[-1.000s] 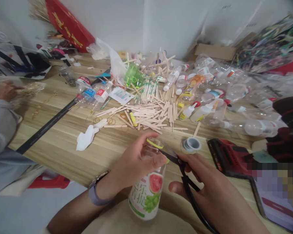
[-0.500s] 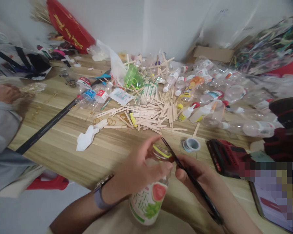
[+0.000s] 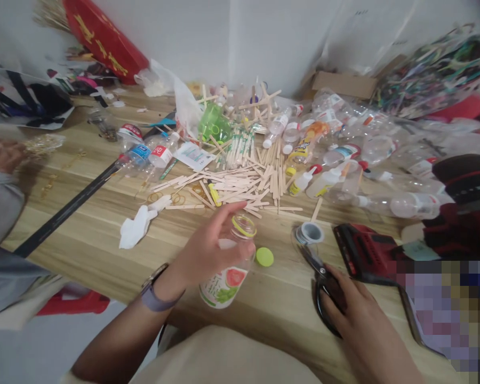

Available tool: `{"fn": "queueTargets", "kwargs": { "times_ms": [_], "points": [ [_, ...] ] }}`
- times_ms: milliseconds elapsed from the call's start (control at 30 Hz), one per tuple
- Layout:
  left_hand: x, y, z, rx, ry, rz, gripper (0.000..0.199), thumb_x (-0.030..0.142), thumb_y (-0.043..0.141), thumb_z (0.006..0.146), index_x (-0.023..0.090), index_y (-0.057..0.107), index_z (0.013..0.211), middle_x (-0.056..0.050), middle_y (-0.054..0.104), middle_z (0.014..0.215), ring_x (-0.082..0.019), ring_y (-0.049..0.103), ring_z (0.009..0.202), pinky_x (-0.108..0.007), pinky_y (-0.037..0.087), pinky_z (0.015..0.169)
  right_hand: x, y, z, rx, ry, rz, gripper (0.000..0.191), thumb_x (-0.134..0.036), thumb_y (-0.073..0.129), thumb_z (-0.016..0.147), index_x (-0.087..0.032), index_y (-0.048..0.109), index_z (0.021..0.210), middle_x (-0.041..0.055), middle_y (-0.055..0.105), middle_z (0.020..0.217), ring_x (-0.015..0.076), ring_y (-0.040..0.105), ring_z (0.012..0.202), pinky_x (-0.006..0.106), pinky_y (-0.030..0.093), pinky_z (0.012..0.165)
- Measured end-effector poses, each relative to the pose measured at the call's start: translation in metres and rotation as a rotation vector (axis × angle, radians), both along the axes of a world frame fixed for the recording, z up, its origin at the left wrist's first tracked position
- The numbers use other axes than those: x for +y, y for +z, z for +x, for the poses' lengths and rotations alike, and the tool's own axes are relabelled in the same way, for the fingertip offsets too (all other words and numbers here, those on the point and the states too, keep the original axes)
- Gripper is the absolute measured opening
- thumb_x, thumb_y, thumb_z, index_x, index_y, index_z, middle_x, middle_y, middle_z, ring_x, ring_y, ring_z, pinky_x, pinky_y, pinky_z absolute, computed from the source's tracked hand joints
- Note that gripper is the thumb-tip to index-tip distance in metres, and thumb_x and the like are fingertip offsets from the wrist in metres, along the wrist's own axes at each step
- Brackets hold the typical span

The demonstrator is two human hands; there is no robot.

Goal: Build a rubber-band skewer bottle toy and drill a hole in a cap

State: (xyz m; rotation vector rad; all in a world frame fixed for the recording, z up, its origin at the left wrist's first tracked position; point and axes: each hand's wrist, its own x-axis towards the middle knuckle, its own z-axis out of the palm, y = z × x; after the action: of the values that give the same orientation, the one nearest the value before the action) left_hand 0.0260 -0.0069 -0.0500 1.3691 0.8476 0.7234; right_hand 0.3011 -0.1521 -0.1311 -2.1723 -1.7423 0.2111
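My left hand (image 3: 212,248) is wrapped round a clear plastic bottle (image 3: 228,285) with a watermelon and grape picture on its label. The bottle stands near the table's front edge, its yellow-rimmed mouth uncapped. Just right of it a yellow-green cap (image 3: 264,257) lies on the wood. My right hand (image 3: 354,304) grips black-handled scissors (image 3: 322,271) low over the table at the right. Their blades point away toward a small grey spool (image 3: 309,233); whether they touch it I cannot tell.
Wooden craft sticks (image 3: 240,186) are heaped mid-table, with several empty plastic bottles (image 3: 378,149) behind and right. A red and black power tool (image 3: 364,250) and a phone (image 3: 420,320) lie at the right. A white tissue (image 3: 140,226) lies left. Another person's hand (image 3: 2,154) is at far left.
My right hand has moved from the bottle's mouth to the right with the scissors. The yellow-green cap now shows on the table. The bottle has moved forward, away from my body.
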Motion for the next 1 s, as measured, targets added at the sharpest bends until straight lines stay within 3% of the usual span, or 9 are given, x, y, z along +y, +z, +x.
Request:
{"fn": "queueTargets", "kwargs": {
  "times_ms": [67, 167, 267, 367, 467, 700, 833, 1000],
  "points": [
    [-0.005, 0.003, -0.001, 0.174, -0.047, 0.132, 0.079, 0.038, 0.077, 0.076, 0.029, 0.04, 0.145, -0.007, 0.068, 0.114, -0.028, 0.064, 0.105, -0.037, 0.048, 0.09, -0.002, 0.012, 0.001, -0.084, -0.007, -0.026, 0.042, -0.036, 0.047, 0.091, -0.015, 0.059, 0.126, 0.0155, 0.07, 0.1, 0.0325, 0.07, 0.088, 0.048, 0.057, 0.076],
    [-0.012, 0.006, 0.001, 0.33, -0.134, 0.275, 0.098, 0.042, 0.077, 0.074, 0.027, 0.022, 0.154, -0.01, 0.065, 0.121, -0.031, 0.062, 0.109, -0.042, 0.045, 0.096, 0.007, 0.047, -0.013, -0.14, -0.038, -0.013, 0.041, -0.041, 0.048, 0.091, -0.015, 0.063, 0.119, 0.0181, 0.069, 0.104, 0.0383, 0.067, 0.092, 0.055, 0.053, 0.076],
    [-0.019, 0.005, 0.003, 0.373, -0.244, 0.356, 0.108, 0.042, 0.076, 0.075, 0.025, 0.008, 0.156, -0.014, 0.058, 0.135, -0.033, 0.057, 0.119, -0.045, 0.04, 0.102, 0.025, 0.083, -0.044, 0.186, 0.101, 0.105, 0.036, -0.043, 0.052, 0.092, -0.021, 0.064, 0.118, 0.0124, 0.068, 0.108, 0.0283, 0.067, 0.093, 0.04, 0.057, 0.073],
    [-0.027, 0.002, 0.003, 0.369, -0.299, 0.432, 0.104, 0.042, 0.073, 0.079, 0.028, 0.005, 0.157, -0.015, 0.049, 0.146, -0.034, 0.052, 0.127, -0.047, 0.038, 0.104, 0.045, 0.103, -0.075, 0.438, 0.329, 0.036, 0.038, -0.035, 0.063, 0.087, -0.025, 0.063, 0.124, 0.0063, 0.07, 0.099, 0.0198, 0.067, 0.08, 0.031, 0.056, 0.069],
    [-0.031, 0.004, -0.001, 0.355, -0.344, 0.472, 0.101, 0.04, 0.072, 0.08, 0.03, 0.007, 0.156, -0.014, 0.048, 0.147, -0.034, 0.05, 0.13, -0.047, 0.039, 0.105, 0.054, 0.107, -0.09, 0.545, 0.446, 0.004, 0.036, -0.026, 0.069, 0.082, -0.027, 0.067, 0.118, 0.0024, 0.069, 0.09, 0.0152, 0.064, 0.071, 0.027, 0.054, 0.068],
    [-0.023, 0.017, -0.013, 0.335, -0.461, 0.342, 0.106, 0.041, 0.08, 0.07, 0.028, 0.018, 0.155, -0.013, 0.055, 0.142, -0.035, 0.059, 0.12, -0.044, 0.044, 0.098, 0.045, 0.104, -0.088, 0.677, 0.466, -0.043, 0.025, -0.025, 0.07, 0.079, -0.024, 0.07, 0.105, 0.0014, 0.068, 0.086, 0.0128, 0.061, 0.067, 0.024, 0.052, 0.063],
    [-0.017, 0.016, -0.013, 0.295, -0.569, 0.271, 0.109, 0.037, 0.084, 0.064, 0.024, 0.024, 0.154, -0.012, 0.067, 0.126, -0.034, 0.065, 0.112, -0.041, 0.048, 0.091, 0.04, 0.101, -0.088, 0.708, 0.537, -0.091, 0.025, -0.017, 0.07, 0.077, -0.022, 0.066, 0.101, 0.0003, 0.063, 0.087, 0.0115, 0.059, 0.069, 0.022, 0.05, 0.064],
    [-0.016, 0.012, -0.012, 0.278, -0.564, 0.269, 0.1, 0.033, 0.087, 0.058, 0.028, 0.041, 0.147, -0.008, 0.074, 0.112, -0.032, 0.071, 0.097, -0.034, 0.052, 0.08, 0.035, 0.098, -0.088, 0.754, 0.583, -0.148, 0.032, -0.002, 0.06, 0.068, -0.021, 0.062, 0.093, -0.001, 0.061, 0.089, 0.0108, 0.059, 0.073, 0.021, 0.05, 0.065]
  ]
}}
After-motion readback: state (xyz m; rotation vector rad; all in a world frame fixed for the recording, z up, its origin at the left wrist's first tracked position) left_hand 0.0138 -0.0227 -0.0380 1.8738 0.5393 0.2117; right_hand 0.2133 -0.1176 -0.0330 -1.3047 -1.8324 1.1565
